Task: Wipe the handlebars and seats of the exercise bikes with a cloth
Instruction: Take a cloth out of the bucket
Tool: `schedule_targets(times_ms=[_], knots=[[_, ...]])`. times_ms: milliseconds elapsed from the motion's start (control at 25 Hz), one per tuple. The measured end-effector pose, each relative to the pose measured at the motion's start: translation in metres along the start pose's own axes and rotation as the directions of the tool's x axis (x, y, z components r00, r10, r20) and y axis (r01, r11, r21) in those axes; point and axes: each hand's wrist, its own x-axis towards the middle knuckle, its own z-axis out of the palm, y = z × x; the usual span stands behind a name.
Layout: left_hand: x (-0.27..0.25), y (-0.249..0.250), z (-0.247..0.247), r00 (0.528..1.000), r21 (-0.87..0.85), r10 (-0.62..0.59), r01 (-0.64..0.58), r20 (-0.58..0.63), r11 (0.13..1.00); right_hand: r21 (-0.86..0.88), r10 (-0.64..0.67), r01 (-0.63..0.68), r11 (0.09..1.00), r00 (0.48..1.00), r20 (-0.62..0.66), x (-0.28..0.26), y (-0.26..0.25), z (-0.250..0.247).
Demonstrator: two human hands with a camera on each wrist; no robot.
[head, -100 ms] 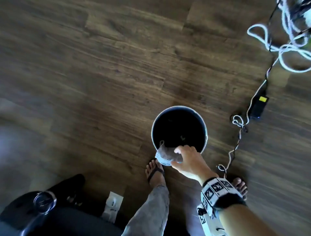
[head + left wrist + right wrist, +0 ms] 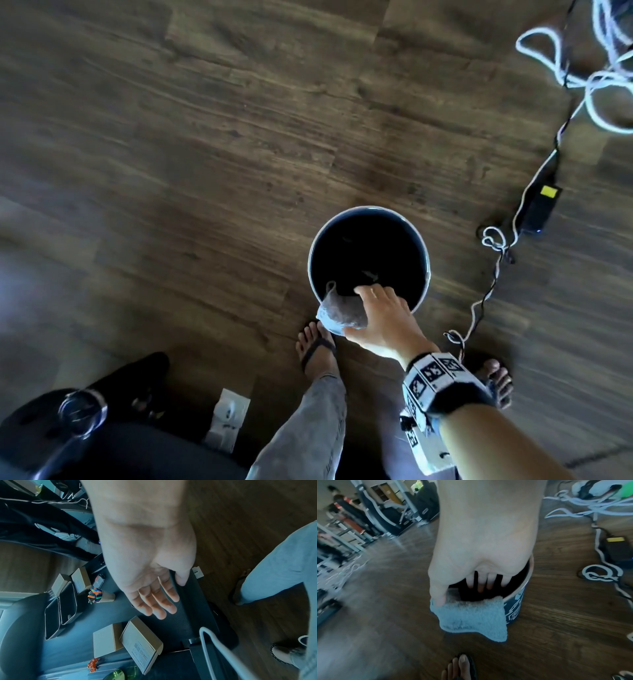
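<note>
Right, my right hand (image 2: 380,322) pinched the cloth (image 2: 472,616) by thumb over the bucket's (image 2: 424,253) near rim, left hand (image 2: 152,588) loose and empty; soft, light, floppy stuff, I judged, best bunched mid-fold.

The dark wood-plank floor (image 2: 205,171) carried a round bucket (image 2: 424,253), tangled white cables (image 2: 596,78) and a black power adapter (image 2: 539,210).

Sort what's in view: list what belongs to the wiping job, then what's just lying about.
Job:
cloth, draped over the bucket rim
bucket
right hand, thumb on the cloth
left hand, empty

Lying about:
cables
power adapter
boxes
cup of markers
</note>
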Motion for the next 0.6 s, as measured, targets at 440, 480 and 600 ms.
schedule_targets(times_ms=[440, 480, 600], knots=[[-0.002, 0.012, 0.01, 0.931, 0.344, 0.134, -0.009, -0.34, 0.939, -0.332, -0.269, 0.229, 0.915, 0.96, -0.079, 0.027, 0.015, 0.049], [-0.008, 0.016, 0.01, 0.935, 0.304, 0.13, -0.025, -0.33, 0.952, -0.336, -0.311, 0.255, 0.907, 0.942, -0.123, 0.023, 0.017, 0.051], [-0.017, 0.01, 0.006, 0.964, 0.327, 0.135, -0.055, -0.229, 0.944, -0.296, -0.371, 0.299, 0.907, 0.899, -0.231, 0.009, 0.017, 0.054]])
